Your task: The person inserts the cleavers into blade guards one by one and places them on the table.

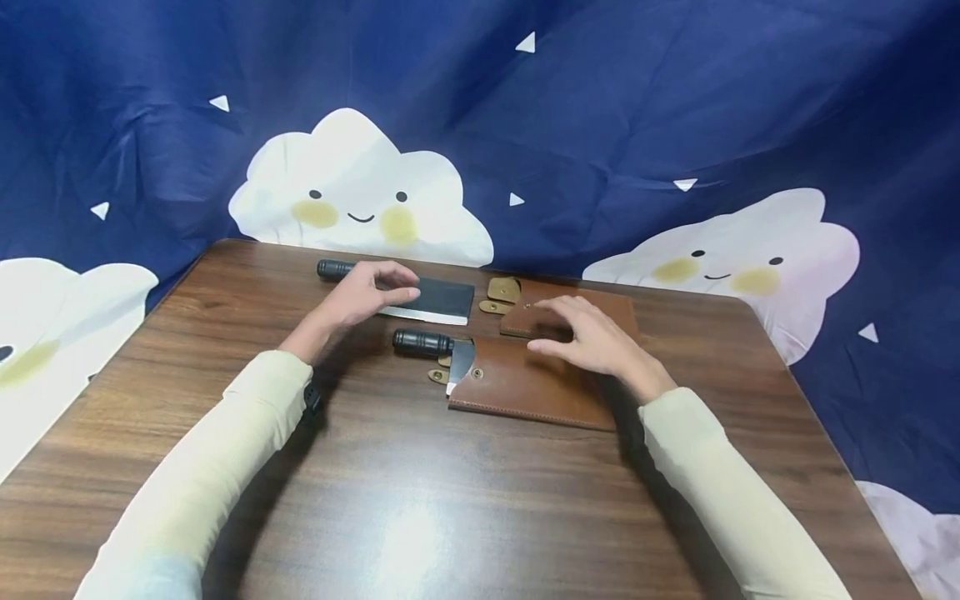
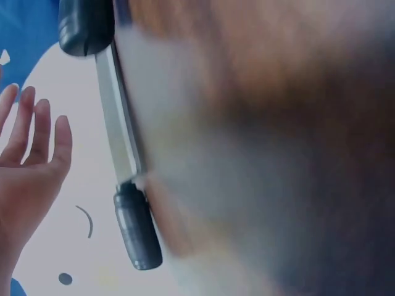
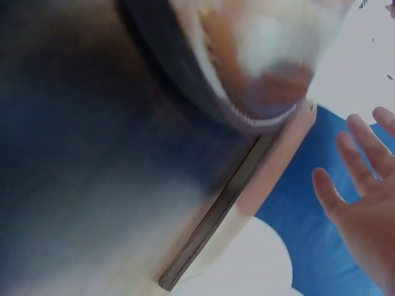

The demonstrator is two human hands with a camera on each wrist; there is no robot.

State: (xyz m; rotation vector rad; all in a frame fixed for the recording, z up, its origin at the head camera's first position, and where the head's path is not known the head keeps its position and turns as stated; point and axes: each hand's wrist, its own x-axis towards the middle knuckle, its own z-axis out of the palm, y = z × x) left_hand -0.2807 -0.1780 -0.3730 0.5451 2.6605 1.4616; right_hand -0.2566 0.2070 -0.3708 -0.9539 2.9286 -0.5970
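Observation:
At the back of the table, a cleaver (image 1: 444, 297) with a black ribbed handle and a dark blade with a bright edge lies flat. My left hand (image 1: 367, 292) hovers over it, fingers loosely bent; the left wrist view shows the same hand (image 2: 34, 160) with fingers spread, holding nothing. Nearer me, a second cleaver (image 1: 422, 342) sits with most of its blade inside a brown leather sheath (image 1: 525, 387), handle pointing left. Above this sheath is my right hand (image 1: 588, 337), relaxed and holding nothing. Behind it lies another brown sheath (image 1: 611, 310), partly covered by that hand in the head view.
A brown wood-grain table (image 1: 360, 500) bears everything. The rear sheath has olive snap straps (image 1: 504, 290) at its left end. A blue cloth (image 1: 570, 100) with white clouds hangs behind the table's back edge.

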